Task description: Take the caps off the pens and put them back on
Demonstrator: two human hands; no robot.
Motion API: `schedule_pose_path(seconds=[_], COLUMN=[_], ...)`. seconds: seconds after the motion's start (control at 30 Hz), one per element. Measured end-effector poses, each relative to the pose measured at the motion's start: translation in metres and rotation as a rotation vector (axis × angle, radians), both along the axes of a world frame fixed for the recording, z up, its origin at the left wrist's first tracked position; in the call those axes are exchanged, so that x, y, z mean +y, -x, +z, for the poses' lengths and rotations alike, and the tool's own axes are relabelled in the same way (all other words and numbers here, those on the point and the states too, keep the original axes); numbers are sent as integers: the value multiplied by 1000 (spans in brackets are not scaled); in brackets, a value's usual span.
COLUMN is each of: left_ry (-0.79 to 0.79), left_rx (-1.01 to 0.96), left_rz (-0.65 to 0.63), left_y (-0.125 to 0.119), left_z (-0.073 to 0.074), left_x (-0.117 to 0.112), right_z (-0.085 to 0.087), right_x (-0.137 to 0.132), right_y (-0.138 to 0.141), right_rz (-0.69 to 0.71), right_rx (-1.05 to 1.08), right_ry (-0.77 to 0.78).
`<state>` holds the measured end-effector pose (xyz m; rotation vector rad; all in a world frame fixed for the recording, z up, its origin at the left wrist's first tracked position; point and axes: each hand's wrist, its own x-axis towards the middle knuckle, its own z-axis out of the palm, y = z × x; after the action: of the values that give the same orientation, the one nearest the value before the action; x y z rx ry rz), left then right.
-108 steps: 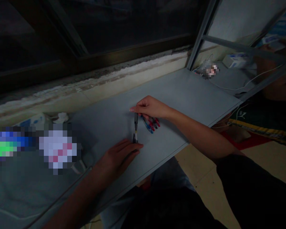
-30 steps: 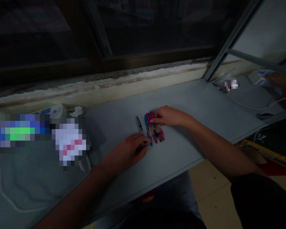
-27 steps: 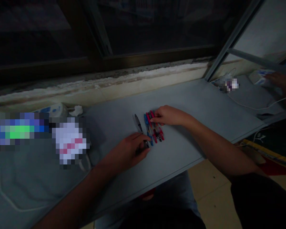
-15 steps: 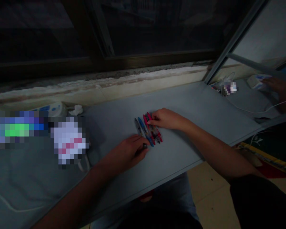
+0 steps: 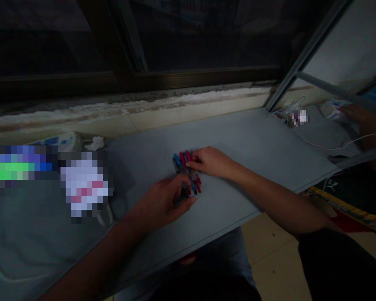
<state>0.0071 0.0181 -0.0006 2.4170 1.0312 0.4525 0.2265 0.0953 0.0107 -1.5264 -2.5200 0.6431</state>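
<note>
Several pens (image 5: 182, 159), with red, blue and dark parts, lie side by side in a small bundle on the grey table (image 5: 235, 129). My left hand (image 5: 164, 200) is at their near left side. Its thumb is spread away from the forefinger, and a dark pen end shows dimly in the gap. Curled against the right side of the bundle is my right hand (image 5: 211, 161), its thumb and forefinger closed at the red pens. My left fingers cover part of the bundle, so some pens are hidden.
At the left are a blurred white item (image 5: 84, 184), a power strip (image 5: 67, 142), a crumpled tissue (image 5: 95, 143) and a cable. A metal post (image 5: 296, 79) rises at the back right. Beyond it, another person's hand (image 5: 352, 113) is near a white-and-blue pack (image 5: 330, 109).
My left hand has moved onto the pens, and its thumb and forefinger have parted from around a dark pen. The bundle looks tighter; my right hand stays against its right side.
</note>
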Motion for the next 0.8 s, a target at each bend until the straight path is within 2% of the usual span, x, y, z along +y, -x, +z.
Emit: schedule_pose_path(seconds=[0.17, 0.27, 0.37, 0.6, 0.8], left_ry=[-58, -47, -75, -257, -373], left_rx=[-19, 22, 83, 226, 194], left_rz=[171, 221, 197, 83, 51], left_y=[-1, 0, 2, 3, -3], left_z=[-2, -3, -5, -7, -2], left_x=[5, 8, 9, 4, -3], right_z=[-2, -3, -2, 1, 0], right_x=[-9, -10, -11, -19, -16], right_y=[10, 10, 7, 8, 5], right_rz=[32, 80, 80, 72, 85], right_rx=[104, 165, 162, 27, 254], right_ry=[47, 46, 10, 4, 105])
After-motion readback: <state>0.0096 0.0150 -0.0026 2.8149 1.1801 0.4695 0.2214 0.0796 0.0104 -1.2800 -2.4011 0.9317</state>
